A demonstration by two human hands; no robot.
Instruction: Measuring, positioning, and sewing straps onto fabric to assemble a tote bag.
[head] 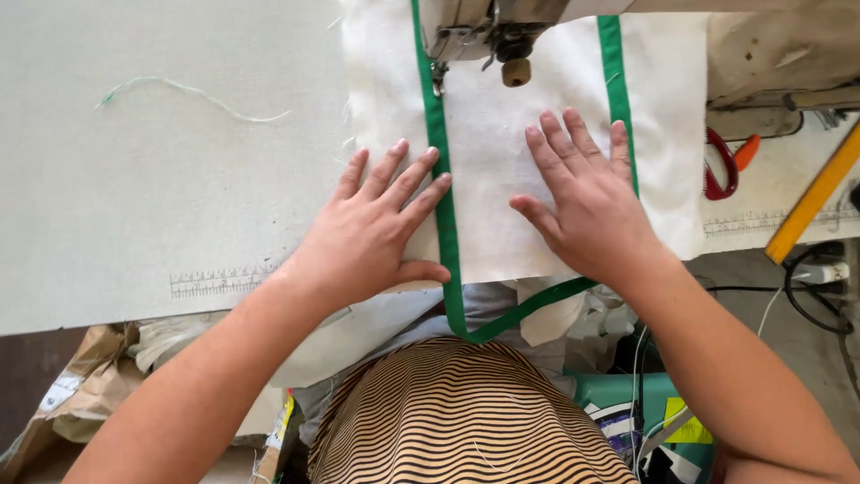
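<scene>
Standing behind the person, I see both hands pressed flat on a piece of cream cloth point(502, 179) spread over the pale sewing table point(161, 206). The left hand point(372, 229) lies with fingers spread and nothing gripped, its fingertips touching the left green strap point(441, 179), which runs from the near edge straight up to the presser foot point(438, 76) of the sewing machine point(488, 31) at the far side. The right hand point(587, 202) is likewise open and flat, palm down on the cloth, its outer fingers beside the right green strap point(614, 81). The strap loops off the near edge of the table between the two arms. To my eye the step is guiding the left strap under the needle, and doing it well means keeping both palms light and even, feeding the cloth straight so the strap stays square to the foot, with fingertips kept well back from the needle. Red-handled scissors point(721, 166) lie to the right, near a yellow ruler point(811, 197); a loose thread point(188, 94) lies far left.
</scene>
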